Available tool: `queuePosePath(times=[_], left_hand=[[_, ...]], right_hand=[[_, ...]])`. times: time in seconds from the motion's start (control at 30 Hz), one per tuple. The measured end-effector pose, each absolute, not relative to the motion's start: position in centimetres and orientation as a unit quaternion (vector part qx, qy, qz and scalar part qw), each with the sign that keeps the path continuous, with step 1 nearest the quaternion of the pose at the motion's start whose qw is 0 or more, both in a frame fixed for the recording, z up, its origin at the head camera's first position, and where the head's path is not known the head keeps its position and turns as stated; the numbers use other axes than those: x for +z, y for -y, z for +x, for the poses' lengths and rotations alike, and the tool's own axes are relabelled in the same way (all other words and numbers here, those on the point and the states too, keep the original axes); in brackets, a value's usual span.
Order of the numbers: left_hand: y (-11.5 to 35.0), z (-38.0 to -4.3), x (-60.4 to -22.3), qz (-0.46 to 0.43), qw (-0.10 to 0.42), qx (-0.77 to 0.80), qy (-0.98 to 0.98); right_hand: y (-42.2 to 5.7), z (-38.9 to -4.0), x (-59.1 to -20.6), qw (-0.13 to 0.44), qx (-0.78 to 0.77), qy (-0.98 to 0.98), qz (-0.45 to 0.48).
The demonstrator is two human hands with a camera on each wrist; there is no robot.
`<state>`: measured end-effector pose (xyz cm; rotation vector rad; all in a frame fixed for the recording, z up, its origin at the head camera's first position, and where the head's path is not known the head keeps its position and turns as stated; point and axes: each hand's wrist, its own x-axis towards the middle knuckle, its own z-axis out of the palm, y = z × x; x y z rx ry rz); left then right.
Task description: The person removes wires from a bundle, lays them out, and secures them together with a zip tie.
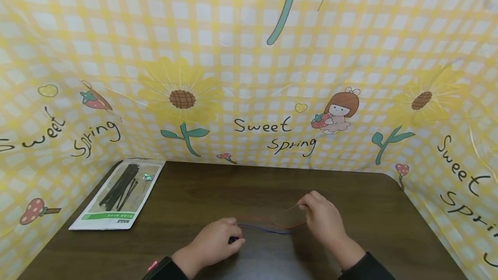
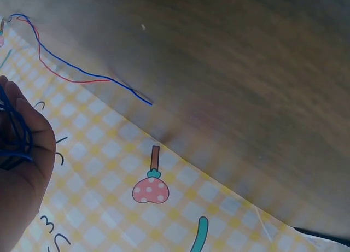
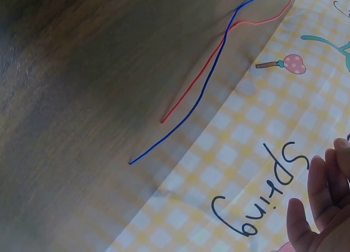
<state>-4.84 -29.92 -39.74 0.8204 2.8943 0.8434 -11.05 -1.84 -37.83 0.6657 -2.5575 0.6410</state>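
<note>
My left hand (image 1: 215, 240) grips a coiled bundle of blue wire (image 2: 23, 133), and much of the coil is hidden in the palm. Out from this hand a red wire (image 1: 253, 219) and a blue wire (image 1: 268, 230) stretch over the table toward the right. Their loose ends show in the right wrist view, the blue wire (image 3: 203, 91) reaching farther than the red wire (image 3: 191, 85). Thumb and forefinger of my right hand (image 1: 324, 221) pinch a thin wire (image 1: 292, 207) whose tip sticks out to the left.
A white packet (image 1: 87, 224) with a clear window, dark strips and a green band lies at the left of the brown wooden table (image 1: 202, 189). Yellow checked sheeting (image 1: 249, 72) printed with flowers and lettering rises behind the table and along both sides.
</note>
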Motion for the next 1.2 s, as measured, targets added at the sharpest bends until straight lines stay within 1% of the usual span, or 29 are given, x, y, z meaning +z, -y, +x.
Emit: queuePosePath(times=[0.37, 0.53, 0.77, 1.0, 1.2], left_hand=[[30.5, -4.5, -39.0, 0.258, 0.005, 0.239, -0.936], [30.8, -4.4, -39.1, 0.264, -0.017, 0.256, -0.930], [31.6, -4.4, -39.2, 0.248, -0.030, 0.258, -0.933], [32.3, -4.3, -39.4, 0.233, -0.077, 0.231, -0.942], [33.4, -4.5, -39.7, 0.197, -0.098, 0.209, -0.953]], right_hand=[[1.2, -11.4, -37.5, 0.210, 0.228, 0.924, 0.225], [1.0, -11.6, -37.5, 0.206, 0.230, 0.926, 0.219], [0.6, -11.6, -37.4, 0.205, 0.231, 0.930, 0.197], [0.5, -11.5, -37.1, 0.194, 0.240, 0.930, 0.198], [0.8, -11.1, -37.1, 0.176, 0.233, 0.933, 0.209]])
